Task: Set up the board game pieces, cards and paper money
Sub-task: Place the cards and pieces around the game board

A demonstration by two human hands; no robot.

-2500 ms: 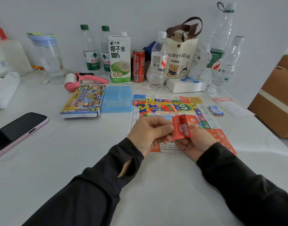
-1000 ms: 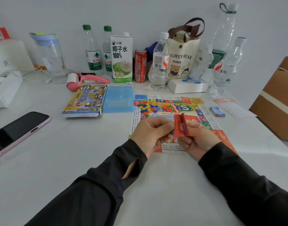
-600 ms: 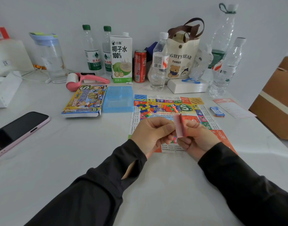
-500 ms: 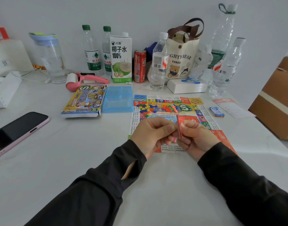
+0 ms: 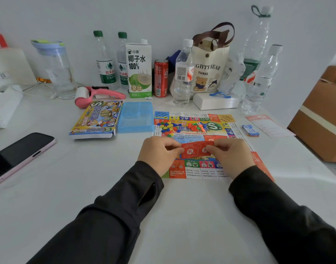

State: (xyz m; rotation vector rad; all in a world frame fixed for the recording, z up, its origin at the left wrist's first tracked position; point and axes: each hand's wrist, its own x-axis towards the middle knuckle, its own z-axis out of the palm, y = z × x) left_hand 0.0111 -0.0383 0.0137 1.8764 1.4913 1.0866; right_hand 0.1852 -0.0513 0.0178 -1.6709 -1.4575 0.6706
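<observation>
A red card stack is held flat and lengthwise over the paper game board. My left hand pinches its left end and my right hand pinches its right end. The board lies unfolded on the white table. A heap of small coloured plastic pieces sits on the board's far half. The game box and a blue plastic tray lie left of the board. A small blue card pack lies right of the board.
Bottles, a carton, a red can and a tote bag line the back wall. A phone lies at the left. A cardboard box stands at the right edge. A leaflet and a white box are nearby.
The red cards stood upright on edge between my hands. Now they are turned flat and lengthwise, face toward me, with one hand at each end.
</observation>
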